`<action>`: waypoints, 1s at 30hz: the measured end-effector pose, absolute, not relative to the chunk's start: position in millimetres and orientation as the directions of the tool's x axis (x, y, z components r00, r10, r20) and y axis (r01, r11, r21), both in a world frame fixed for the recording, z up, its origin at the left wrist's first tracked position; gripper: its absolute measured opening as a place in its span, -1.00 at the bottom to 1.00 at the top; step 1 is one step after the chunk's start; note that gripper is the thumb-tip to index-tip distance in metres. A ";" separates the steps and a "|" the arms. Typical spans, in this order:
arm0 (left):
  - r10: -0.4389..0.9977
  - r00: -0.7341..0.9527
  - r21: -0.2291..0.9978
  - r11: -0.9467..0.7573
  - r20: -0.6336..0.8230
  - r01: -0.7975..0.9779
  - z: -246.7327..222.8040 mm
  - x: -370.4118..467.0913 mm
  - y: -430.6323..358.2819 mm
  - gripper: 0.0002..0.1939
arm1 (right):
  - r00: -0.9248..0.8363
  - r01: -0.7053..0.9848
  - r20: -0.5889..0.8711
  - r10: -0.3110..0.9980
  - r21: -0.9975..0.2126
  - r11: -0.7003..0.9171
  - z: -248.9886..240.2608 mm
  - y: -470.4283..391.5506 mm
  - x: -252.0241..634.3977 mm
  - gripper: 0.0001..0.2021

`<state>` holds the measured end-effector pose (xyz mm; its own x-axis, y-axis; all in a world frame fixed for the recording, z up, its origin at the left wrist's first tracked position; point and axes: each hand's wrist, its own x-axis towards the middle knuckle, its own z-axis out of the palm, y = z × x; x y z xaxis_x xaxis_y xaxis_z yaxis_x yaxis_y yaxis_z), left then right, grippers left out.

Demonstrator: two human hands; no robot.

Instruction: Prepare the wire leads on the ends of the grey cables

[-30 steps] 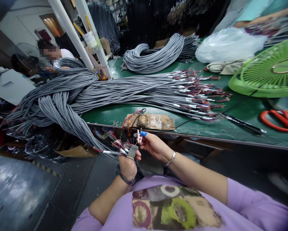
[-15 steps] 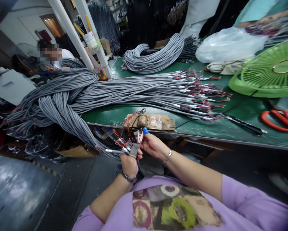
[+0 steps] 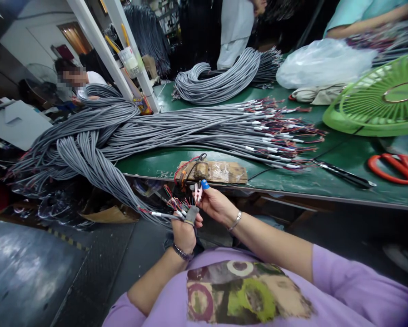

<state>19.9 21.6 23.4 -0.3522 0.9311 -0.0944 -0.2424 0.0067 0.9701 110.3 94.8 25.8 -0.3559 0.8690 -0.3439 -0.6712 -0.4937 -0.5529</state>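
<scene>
My left hand (image 3: 184,232), with a grey cover on its thumb, is closed around the ends of several grey cables. Thin coloured wires (image 3: 181,205) fan out above its fingers beside white sleeves. My right hand (image 3: 216,207) wears a blue covering on one fingertip. Between its thumb and fingers it pinches a small pale pink clip-like tool (image 3: 198,193), right at the wire ends. From my left hand the grey cable bundle (image 3: 98,168) runs up and left to the bench. Just beyond my hands a wooden block (image 3: 224,171) with red and black leads lies at the bench edge.
Grey cables (image 3: 190,122) with bared ends cover the green bench (image 3: 146,164). A cable coil (image 3: 221,86) lies behind. At right are a black-handled tool (image 3: 347,175), orange scissors (image 3: 395,168), a green fan (image 3: 370,102) and a plastic bag (image 3: 323,63). Other people are beyond.
Both my hands keep nearly the same place and grip. Behind the bench, a person in grey has shifted left, and the arm of a person in teal shows more.
</scene>
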 end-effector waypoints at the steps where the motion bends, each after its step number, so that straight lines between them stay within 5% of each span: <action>1: 0.931 -0.353 0.970 0.004 -0.093 -0.242 23.3 19.7 21.4 -0.75 | -0.369 -0.668 -0.344 0.863 -0.547 -0.504 25.8 94.3 110.6 -0.68; 9: 0.935 -0.345 0.972 0.000 -0.084 -0.236 21.1 17.0 18.2 -0.71 | -0.521 -0.608 -0.321 0.791 -0.511 -0.608 18.6 89.5 122.6 -0.55; 17: 0.951 -0.287 0.962 0.033 -0.114 -0.272 16.2 10.9 9.6 -0.70 | -0.459 -0.604 -0.433 0.776 -0.489 -0.630 0.1 85.9 143.2 -0.65; 23: 0.970 -0.188 0.926 0.078 -0.156 -0.369 11.2 8.4 15.3 -0.63 | -0.386 -0.462 -0.360 0.849 -0.721 -0.516 -1.6 82.4 153.1 -0.78; 30: 0.971 -0.109 0.944 0.177 -0.214 -0.277 6.2 3.7 10.5 -0.69 | -0.396 -0.108 -0.099 0.913 -0.982 -0.153 17.4 70.1 153.7 -0.79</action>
